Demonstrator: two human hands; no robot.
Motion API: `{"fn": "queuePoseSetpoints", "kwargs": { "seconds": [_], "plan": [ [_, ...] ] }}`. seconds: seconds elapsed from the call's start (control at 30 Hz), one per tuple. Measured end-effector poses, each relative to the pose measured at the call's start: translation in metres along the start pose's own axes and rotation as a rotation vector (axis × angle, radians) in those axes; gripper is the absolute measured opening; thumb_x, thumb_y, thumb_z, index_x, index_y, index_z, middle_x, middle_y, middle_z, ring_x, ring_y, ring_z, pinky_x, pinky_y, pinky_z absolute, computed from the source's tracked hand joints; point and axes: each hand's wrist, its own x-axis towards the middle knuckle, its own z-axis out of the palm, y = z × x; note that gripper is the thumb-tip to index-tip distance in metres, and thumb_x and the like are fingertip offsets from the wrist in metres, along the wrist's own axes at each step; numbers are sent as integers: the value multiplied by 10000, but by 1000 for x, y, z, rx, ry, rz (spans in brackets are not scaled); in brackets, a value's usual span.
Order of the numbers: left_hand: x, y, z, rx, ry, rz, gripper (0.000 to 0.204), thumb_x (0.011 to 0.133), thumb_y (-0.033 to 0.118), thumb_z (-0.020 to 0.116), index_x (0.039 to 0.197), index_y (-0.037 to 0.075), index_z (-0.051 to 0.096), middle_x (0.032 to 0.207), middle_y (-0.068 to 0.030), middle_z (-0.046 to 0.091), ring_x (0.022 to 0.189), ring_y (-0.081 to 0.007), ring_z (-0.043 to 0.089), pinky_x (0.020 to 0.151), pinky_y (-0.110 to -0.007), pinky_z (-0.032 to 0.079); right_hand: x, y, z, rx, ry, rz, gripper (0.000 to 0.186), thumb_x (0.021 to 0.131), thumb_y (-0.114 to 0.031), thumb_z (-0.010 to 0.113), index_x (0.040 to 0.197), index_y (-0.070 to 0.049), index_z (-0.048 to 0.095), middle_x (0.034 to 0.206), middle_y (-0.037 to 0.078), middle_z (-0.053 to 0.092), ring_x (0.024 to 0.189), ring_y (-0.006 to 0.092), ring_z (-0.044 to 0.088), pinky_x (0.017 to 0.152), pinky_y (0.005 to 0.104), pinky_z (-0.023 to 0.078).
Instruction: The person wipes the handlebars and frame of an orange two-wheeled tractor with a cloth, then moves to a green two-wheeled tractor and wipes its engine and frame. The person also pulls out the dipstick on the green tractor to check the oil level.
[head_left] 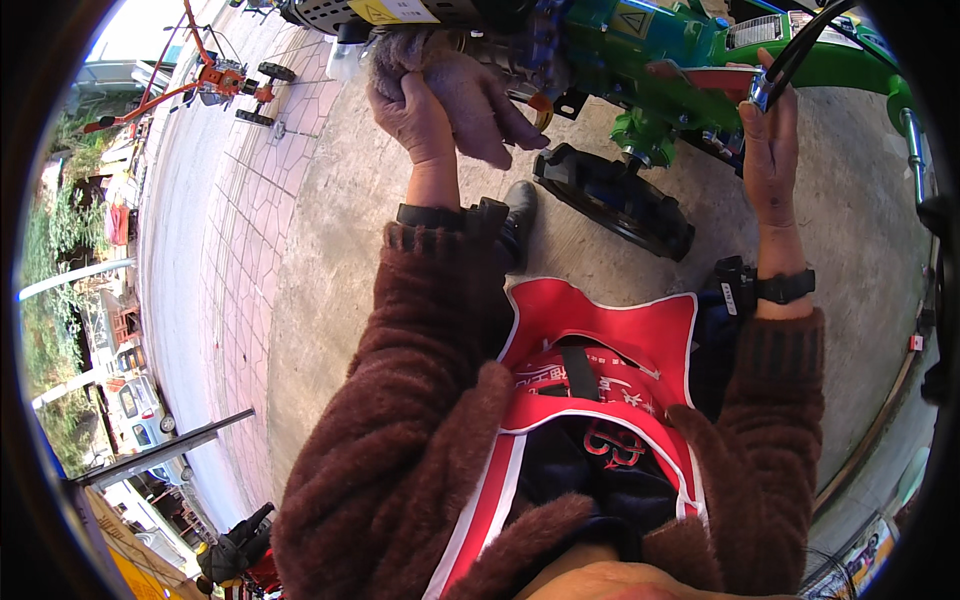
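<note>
My left hand (418,118) is closed on a fuzzy mauve-grey cloth (475,112), which hangs in loose folds against the underside of a green and blue wheeled machine (640,50). Part of the cloth presses up under the machine's black perforated cover (400,12). To the right, my right hand (772,165) points upward, its thumb and fingers on either side of a silver metal fitting (761,92). Black cables (800,45) cross in front of those fingers and partly hide them. A reddish plate (705,78) lies just left of the fitting.
Below the machine, a black wheel (615,200) stands on the concrete floor (330,270). My dark shoe (520,215) is left of it. An orange wheeled machine (215,80) stands on the paving at far left; parked cars (140,410) line the road. A green handle arm (850,75) extends right.
</note>
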Motion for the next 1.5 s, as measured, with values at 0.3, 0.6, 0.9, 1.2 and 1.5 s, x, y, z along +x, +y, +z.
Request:
{"fn": "queuePoseSetpoints", "kwargs": {
  "seconds": [0.3, 0.6, 0.9, 1.2, 1.5],
  "plan": [
    [46, 1, -63, -20, 93, 247, 230, 891, -1, 512, 1111, 12, 581, 1061, -64, 646, 961, -170, 602, 906, -322, 496, -1, 4, -2, -47, 1, -26, 539, 1000, -278, 578, 1443, -40, 384, 1277, 38, 530, 1199, 153, 492, 1039, 292, 362],
    [14, -3, -31, 444, -131, 585, 243, 764, 98, 633, 987, 5, 657, 993, -154, 626, 932, -303, 610, 857, -390, 496, 2, 3, 0, -33, 8, -67, 520, 1000, -231, 571, 1443, -28, 389, 1341, 61, 510, 1213, 165, 496, 1068, 326, 356],
    [-20, -45, 6, 847, -695, 367, 359, 840, 203, 637, 1192, 136, 642, 1172, -107, 638, 1016, -350, 610, 848, -421, 506, 2, -4, 1, -55, 5, -29, 530, 1001, -261, 561, 1448, -35, 386, 1359, 62, 494, 1189, 157, 519, 1019, 340, 451],
    [-40, -63, -10, 989, -803, -2, 417, 803, 285, 671, 1188, 130, 626, 1151, -139, 652, 1057, -383, 619, 837, -437, 510, 2, -2, 2, -50, 9, -33, 524, 1003, -270, 564, 1428, -9, 403, 1311, 67, 515, 1144, 148, 527, 1000, 317, 454],
    [-30, -36, -34, 1178, -1536, -283, 340, 843, 303, 597, 1080, 78, 690, 1035, -183, 693, 959, -347, 673, 808, -409, 534, 3, -10, 2, -99, -22, -23, 551, 1006, -285, 557, 1451, -16, 374, 1275, 85, 530, 1110, 159, 558, 983, 315, 465]
  ]
}}
